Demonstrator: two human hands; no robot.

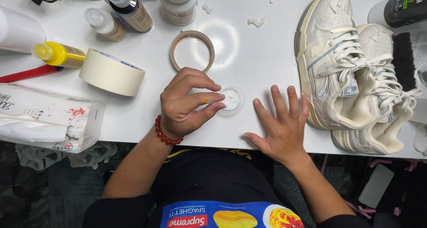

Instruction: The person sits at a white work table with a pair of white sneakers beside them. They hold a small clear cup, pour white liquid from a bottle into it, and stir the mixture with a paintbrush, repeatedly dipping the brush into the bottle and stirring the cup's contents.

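Bright overhead light; a round glare patch lies on the white table (249, 54) just above the left hand (189, 103). Soft short shadows fall beneath both hands. Focus sharp throughout; below the hands, the under-table area is dim.

On the white table (249, 54) lies a wide roll of cream masking tape (112, 72), and just beyond it a thin, nearly used-up tape ring (192, 51) lies flat. A yellow squeeze bottle (58, 54) lies on its side at the left, touching a red handle (26, 73). Below them sits a tissue pack (46, 117) at the table edge. Several small bottles (116, 14) stand along the far edge. A pair of cream sneakers (351, 72) rests at the right, beside a dark brush (404, 61).
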